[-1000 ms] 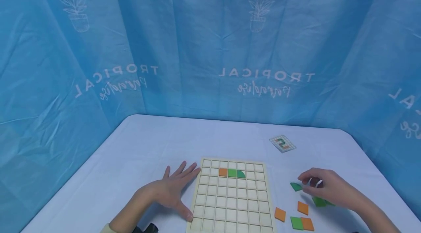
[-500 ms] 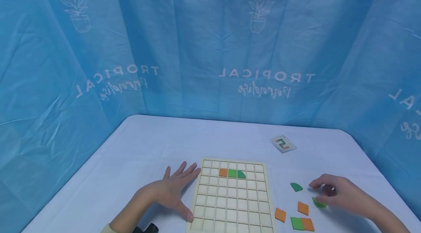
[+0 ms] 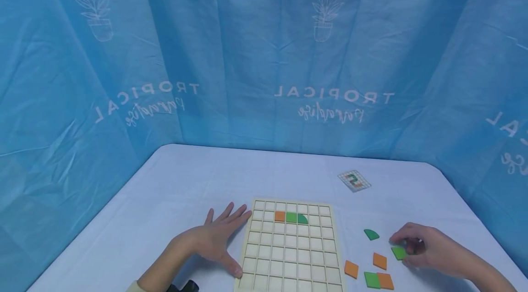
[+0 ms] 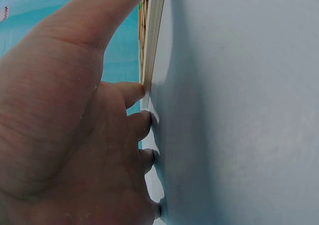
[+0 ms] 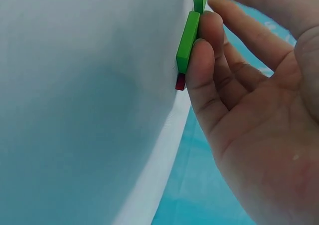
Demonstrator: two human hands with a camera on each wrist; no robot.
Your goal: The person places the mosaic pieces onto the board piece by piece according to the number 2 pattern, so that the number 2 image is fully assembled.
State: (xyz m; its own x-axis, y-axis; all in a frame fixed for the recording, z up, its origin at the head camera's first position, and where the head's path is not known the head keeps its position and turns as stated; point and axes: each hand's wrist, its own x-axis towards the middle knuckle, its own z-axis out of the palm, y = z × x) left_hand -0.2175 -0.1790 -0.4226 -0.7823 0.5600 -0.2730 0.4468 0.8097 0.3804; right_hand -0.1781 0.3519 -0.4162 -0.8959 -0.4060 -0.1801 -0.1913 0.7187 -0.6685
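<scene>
The right hand [image 3: 427, 246] has edged rightward, curled just beside a green tile [image 3: 398, 252] on the white table [image 3: 185, 177]; whether it pinches, I cannot tell. The left hand [image 3: 215, 239] spreads against the board [image 3: 277, 253], blue curtain [image 3: 247, 53] behind.

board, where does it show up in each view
Head: board at lower centre, beside the left hand.
Left wrist: its edge only, a narrow strip near top centre.
Right wrist: not in it.
Shared landmark: blue curtain, in all three.
</scene>
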